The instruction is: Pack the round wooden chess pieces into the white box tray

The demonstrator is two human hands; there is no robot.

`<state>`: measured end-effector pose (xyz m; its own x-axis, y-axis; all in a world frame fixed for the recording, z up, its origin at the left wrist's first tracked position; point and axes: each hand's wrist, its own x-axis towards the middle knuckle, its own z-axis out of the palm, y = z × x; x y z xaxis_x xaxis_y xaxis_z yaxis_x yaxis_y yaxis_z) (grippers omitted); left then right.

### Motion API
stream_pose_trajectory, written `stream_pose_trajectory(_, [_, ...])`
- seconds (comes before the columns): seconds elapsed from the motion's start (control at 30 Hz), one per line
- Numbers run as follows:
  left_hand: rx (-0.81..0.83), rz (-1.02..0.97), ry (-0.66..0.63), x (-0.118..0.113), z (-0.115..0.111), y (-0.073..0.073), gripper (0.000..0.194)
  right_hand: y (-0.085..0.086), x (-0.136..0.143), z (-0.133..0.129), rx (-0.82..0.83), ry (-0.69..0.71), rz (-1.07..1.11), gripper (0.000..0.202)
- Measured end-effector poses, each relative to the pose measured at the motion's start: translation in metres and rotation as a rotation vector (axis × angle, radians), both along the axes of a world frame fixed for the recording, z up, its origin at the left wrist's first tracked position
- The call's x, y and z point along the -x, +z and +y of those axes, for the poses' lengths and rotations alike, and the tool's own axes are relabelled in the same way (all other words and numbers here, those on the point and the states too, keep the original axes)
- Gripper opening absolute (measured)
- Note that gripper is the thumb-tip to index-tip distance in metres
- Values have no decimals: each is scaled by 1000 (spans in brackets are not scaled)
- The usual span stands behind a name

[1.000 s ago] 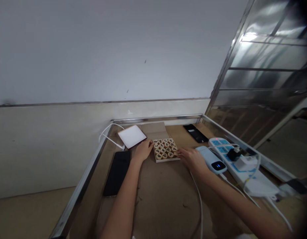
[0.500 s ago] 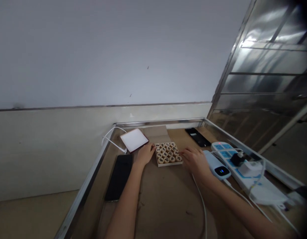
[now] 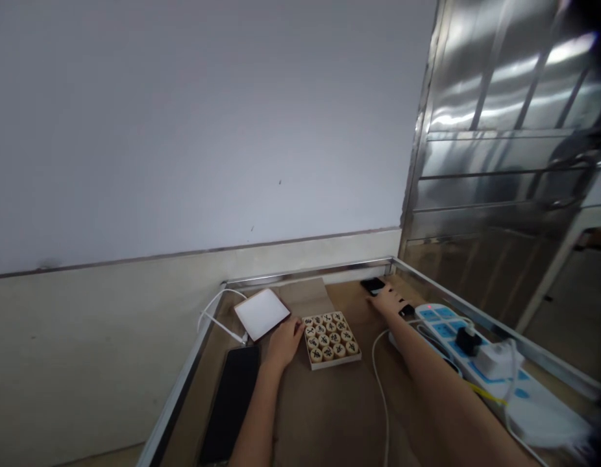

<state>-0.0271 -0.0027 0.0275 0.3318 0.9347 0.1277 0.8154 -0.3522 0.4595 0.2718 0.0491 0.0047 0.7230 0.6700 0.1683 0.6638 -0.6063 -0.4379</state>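
Note:
A shallow open box (image 3: 335, 366) holds several round wooden pieces (image 3: 324, 340) with dark characters, set in rows. My left hand (image 3: 285, 340) rests at the box's left edge, its fingertips by the corner; whether it grips anything is hard to tell. At the back right, my right hand (image 3: 387, 300) lies over a black phone (image 3: 373, 286), fingers spread across it. A white-topped square lid or box (image 3: 262, 314) lies left of the pieces, just behind my left hand.
Another black phone (image 3: 231, 402) lies at the left, beside my left forearm. A white and blue power strip (image 3: 495, 370) with plugs and cables runs along the right side. A white cable (image 3: 381, 383) crosses the cardboard. Metal rails (image 3: 310, 270) edge the table.
My right hand has left the box's right side and reached back onto the black phone. My left hand stays by the box. The view has tilted up, so the table appears lower.

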Motion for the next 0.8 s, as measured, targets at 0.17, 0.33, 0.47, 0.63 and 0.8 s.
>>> stream_pose_trajectory(0.17, [8,-4,7,0,-2,1,27,3,-12,3,-28,1,106,66])
stream_pose_trajectory(0.33, [8,23,13,-1,-4,3,27,5,-17,5,-60,-26,151,67])
stream_pose_trajectory(0.47, [6,11,2,-2,-2,2,28,7,-18,6,-59,-17,142,73])
stream_pose_trajectory(0.63, [0,-1,-5,-1,0,0,27,7,-18,6,-21,-12,133,76])
stream_pose_trajectory(0.8, [-5,-13,-9,-1,0,-1,27,12,-26,6,68,28,164,78])
